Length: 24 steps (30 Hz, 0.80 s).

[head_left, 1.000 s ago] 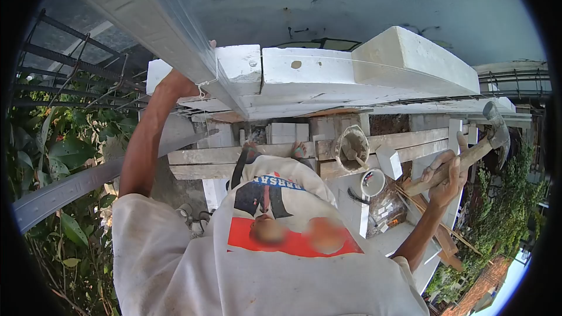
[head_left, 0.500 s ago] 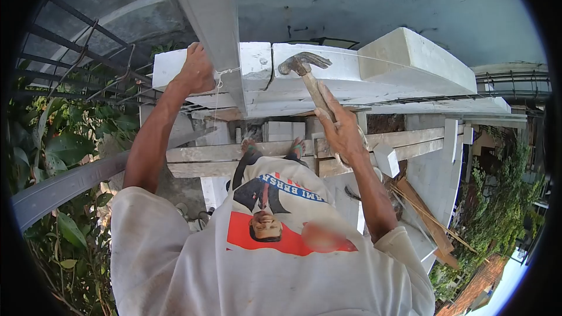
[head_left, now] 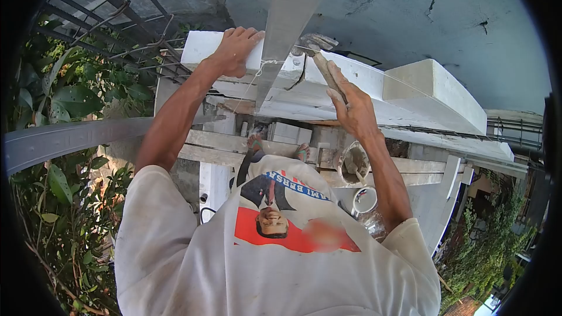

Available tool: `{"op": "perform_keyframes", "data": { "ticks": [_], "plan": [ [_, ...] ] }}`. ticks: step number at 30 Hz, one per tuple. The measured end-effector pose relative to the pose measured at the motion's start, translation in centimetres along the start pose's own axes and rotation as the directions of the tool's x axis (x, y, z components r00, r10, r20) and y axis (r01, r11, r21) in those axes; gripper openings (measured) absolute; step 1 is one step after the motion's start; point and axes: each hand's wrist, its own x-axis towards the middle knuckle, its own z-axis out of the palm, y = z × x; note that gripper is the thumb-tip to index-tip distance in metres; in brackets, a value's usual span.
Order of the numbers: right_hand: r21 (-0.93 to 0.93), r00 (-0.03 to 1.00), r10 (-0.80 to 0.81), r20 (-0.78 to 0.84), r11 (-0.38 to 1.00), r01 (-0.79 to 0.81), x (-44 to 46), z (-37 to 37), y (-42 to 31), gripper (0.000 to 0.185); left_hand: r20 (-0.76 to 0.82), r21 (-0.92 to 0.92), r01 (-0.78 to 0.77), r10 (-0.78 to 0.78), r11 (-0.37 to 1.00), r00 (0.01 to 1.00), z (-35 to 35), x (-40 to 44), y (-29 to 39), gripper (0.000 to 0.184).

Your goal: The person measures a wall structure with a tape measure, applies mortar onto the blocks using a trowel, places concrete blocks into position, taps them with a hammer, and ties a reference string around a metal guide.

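My left hand point(head_left: 237, 51) rests over the white block point(head_left: 202, 47) at the left end of the wall. Its fingers wrap across the top edge, with the thumb down the front face. In my right hand point(head_left: 356, 108) is a claw hammer, held by its wooden handle point(head_left: 325, 72). The hammer head point(head_left: 318, 41) lies at the top rear edge of the block beside the metal post point(head_left: 287, 29), partly hidden. A string point(head_left: 270, 62) is tied round the post and runs right along the blocks. A crack or joint shows in the block below the hammer.
Another white block point(head_left: 436, 90) sits on the wall to the right. Steel rebar point(head_left: 105, 17) stands at the upper left. Below are wooden planks point(head_left: 216, 143), a bucket point(head_left: 355, 164) with a tool in it, and a cup point(head_left: 365, 200). Leafy plants point(head_left: 76, 96) flank the left side.
The hammer head has gone from in front of the block to its top rear edge, nearer the post. My left hand's fingers now reach further over the block. The camera view has shifted.
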Motion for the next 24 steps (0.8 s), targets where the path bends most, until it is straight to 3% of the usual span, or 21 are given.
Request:
{"op": "perform_keyframes", "data": {
  "ticks": [1, 5, 7, 8, 11, 14, 16, 19, 20, 22, 24],
  "plan": [
    [0.083, 0.995, -0.026, -0.099, 0.996, 0.034, -0.2, 0.0, -0.3, 0.075, 0.029, -0.008, 0.011, -0.01, 1.0, 1.0, 0.0, 0.1, 0.3, 0.102],
    [0.114, 0.99, 0.0, -0.141, 0.993, 0.016, -0.4, 1.2, -0.4, 0.074, 0.052, -0.027, 0.038, -0.036, 0.999, 0.998, 0.1, 0.3, 0.2, 0.104],
    [-0.121, 0.982, 0.103, 0.156, 0.989, -0.084, 0.1, 0.4, 0.0, 0.073, 0.061, -0.037, 0.042, -0.04, 0.998, 0.997, 0.1, 0.2, 0.2, 0.103],
    [-0.124, 0.983, 0.095, 0.154, 0.989, -0.076, 0.4, 0.0, -0.1, 0.073, 0.061, -0.038, 0.044, -0.042, 0.998, 0.997, 0.1, 0.3, 0.1, 0.103],
    [0.036, 0.993, 0.079, 0.087, 0.996, -0.083, 0.6, -0.8, -0.7, 0.076, 0.09, -0.081, 0.073, -0.065, 0.994, 0.994, -0.6, 0.3, 0.6, 0.102],
    [0.155, 0.988, -0.032, -0.149, 0.986, 0.055, 0.7, -0.2, -0.8, 0.08, 0.022, -0.095, 0.0, 0.002, 0.995, 1.0, 0.8, 0.0, -0.2, 0.099],
    [-0.155, 0.962, 0.147, 0.23, 0.981, -0.113, 0.7, 0.1, 0.1, 0.081, 0.024, -0.196, 0.021, -0.017, 0.98, 1.0, 0.9, -0.1, -0.3, 0.094],
    [-0.197, 0.943, 0.129, 0.306, 0.978, -0.07, 1.1, -1.4, 0.4, 0.081, 0.112, -0.377, 0.124, -0.088, 0.918, 0.99, -0.1, 0.0, 0.4, 0.079],
    [-0.191, 0.945, 0.151, 0.29, 0.977, -0.097, 0.9, -1.6, 0.4, 0.081, 0.134, -0.192, 0.09, -0.065, 0.977, 0.989, -0.7, 0.1, 0.8, 0.089],
    [-0.072, 0.93, 0.198, 0.309, 0.98, -0.185, 0.8, -1.6, 0.6, 0.082, 0.22, -0.03, 0.12, -0.11, 0.992, 0.969, -3.1, 1.0, 2.6, 0.095],
    [0.011, 0.946, 0.201, 0.253, 0.977, -0.211, 0.4, -1.2, 1.1, 0.083, 0.248, -0.03, 0.131, -0.119, 0.991, 0.961, -2.8, 1.7, 1.4, 0.092]
  ]
}}
